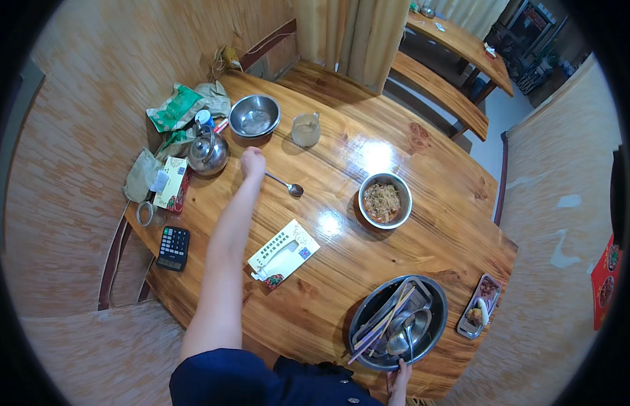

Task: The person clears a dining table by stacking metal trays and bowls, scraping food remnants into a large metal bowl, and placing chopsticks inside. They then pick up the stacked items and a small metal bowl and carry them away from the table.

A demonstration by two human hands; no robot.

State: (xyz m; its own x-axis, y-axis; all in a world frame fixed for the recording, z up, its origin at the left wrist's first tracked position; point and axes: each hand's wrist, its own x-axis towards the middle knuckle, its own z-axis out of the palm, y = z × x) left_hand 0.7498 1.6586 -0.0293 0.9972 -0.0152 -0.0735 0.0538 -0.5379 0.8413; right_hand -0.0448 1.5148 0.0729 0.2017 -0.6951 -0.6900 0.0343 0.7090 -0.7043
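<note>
My left hand (pixel 253 161) reaches over the wooden table (pixel 340 284), its fingers closed at the handle end of a metal spoon (pixel 295 190). The spoon's bowl points to the right. A stack of steel bowls (pixel 254 116) stands just beyond this hand, and a steel kettle (pixel 208 154) is to its left. At the near edge, my right hand (pixel 399 378) grips the rim of a large metal basin (pixel 440 314), thumb on top. Inside the basin lie metal trays, several chopsticks (pixel 383 325), a small metal bowl and a ladle (pixel 397 345).
A steel bowl of food in red broth (pixel 382 203), a glass mug (pixel 306 130), a tissue box (pixel 284 254) and a calculator (pixel 173 248) stand about. Right of the basin is a small metal tray with food scraps (pixel 480 307). Packages (pixel 177 107) crowd the left wall.
</note>
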